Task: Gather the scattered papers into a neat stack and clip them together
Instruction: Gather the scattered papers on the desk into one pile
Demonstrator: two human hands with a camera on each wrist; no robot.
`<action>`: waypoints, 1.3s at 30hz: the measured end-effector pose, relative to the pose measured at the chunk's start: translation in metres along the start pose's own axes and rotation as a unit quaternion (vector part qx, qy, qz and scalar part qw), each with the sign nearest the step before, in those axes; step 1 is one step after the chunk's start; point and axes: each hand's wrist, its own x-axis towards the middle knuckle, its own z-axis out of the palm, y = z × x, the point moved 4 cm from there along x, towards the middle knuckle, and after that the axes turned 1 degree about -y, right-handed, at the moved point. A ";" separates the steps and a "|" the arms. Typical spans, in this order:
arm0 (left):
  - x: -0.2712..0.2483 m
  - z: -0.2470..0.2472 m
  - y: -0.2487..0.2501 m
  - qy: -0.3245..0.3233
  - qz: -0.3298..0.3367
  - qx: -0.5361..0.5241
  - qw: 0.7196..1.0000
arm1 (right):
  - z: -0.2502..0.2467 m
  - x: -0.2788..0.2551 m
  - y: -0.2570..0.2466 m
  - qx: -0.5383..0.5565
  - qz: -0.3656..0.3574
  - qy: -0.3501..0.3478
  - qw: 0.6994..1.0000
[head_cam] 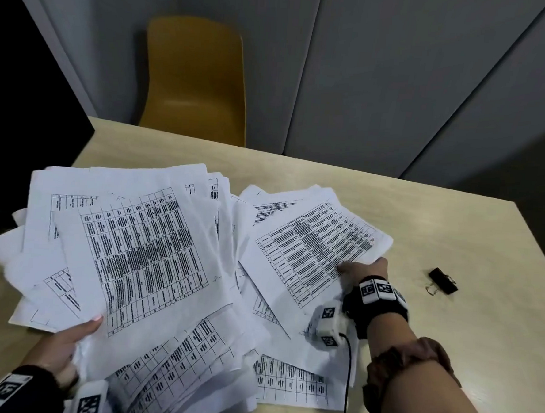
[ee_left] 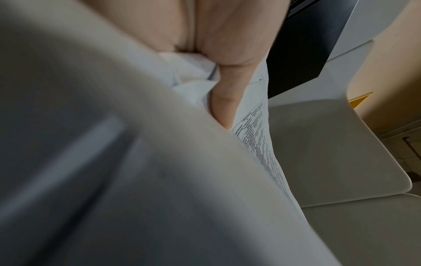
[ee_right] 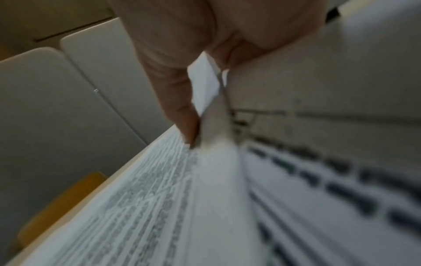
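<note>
the white printed papers (head_cam: 153,256) carry black tables, their text too small to read. they lie fanned in loose overlapping heaps on the pale wood-grain table (head_cam: 448,329), grey wall panels (head_cam: 385,69) behind. the left hand (head_cam: 61,346), at 7 o'clock, grips a raised sheaf; the right hand (head_cam: 361,269) at 3 o'clock seems to pinch a sheet's edge. a black binder clip (head_cam: 442,280) lies beyond it; a mustard plastic chair (head_cam: 196,80) stands at 12 o'clock.

Yellow chair (head_cam: 196,80) behind wooden table (head_cam: 449,313)
</note>
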 end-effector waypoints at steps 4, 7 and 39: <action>0.004 -0.004 -0.001 0.012 0.012 -0.010 1.000 | 0.009 -0.008 0.008 0.061 0.012 -0.062 0.996; -0.002 -0.002 0.004 0.009 0.020 0.006 1.000 | 0.015 -0.020 0.014 0.020 0.007 -0.070 0.997; -0.013 0.007 0.009 0.021 0.067 -0.039 0.997 | 0.118 -0.153 -0.044 -0.090 -0.255 -0.140 0.953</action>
